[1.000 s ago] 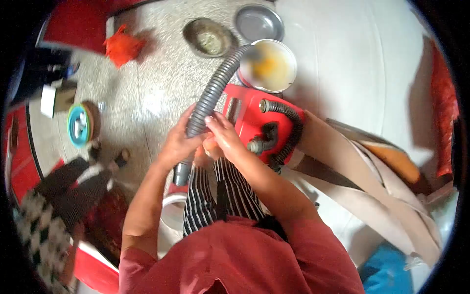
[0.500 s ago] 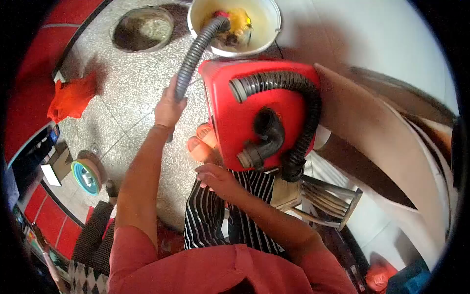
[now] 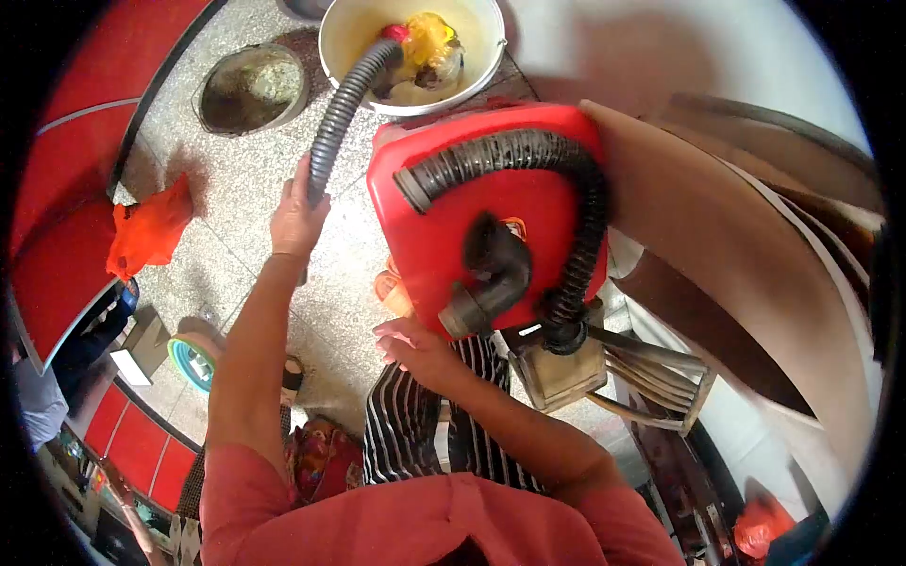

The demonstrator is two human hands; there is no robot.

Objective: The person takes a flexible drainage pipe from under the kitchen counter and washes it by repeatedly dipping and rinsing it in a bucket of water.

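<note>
My left hand (image 3: 296, 223) is closed round the lower part of a grey corrugated hose (image 3: 342, 124). The hose slants up and away, its far end inside the rim of a white bucket (image 3: 486, 71). Yellow and red items lie in the bucket. Over my striped trousers, my right hand (image 3: 418, 354) hovers with fingers apart and nothing in it. Just beyond it is a red plastic stool (image 3: 415, 250). A curved black corrugated hose (image 3: 510, 151) and a black elbow pipe (image 3: 505, 278) rest on its top.
A dark round basin (image 3: 253, 90) stands left of the bucket. An orange bag (image 3: 151, 226) and a blue-rimmed bowl (image 3: 192, 365) are on the left. A wooden chair (image 3: 651, 377) stands at the right, by brown curved panels (image 3: 717, 226). Orange slippers (image 3: 392, 291) lie beside the stool.
The view has shifted, so the stool and bucket appear further left. My left hand keeps its hold on the grey hose. My right hand's fingers look more spread.
</note>
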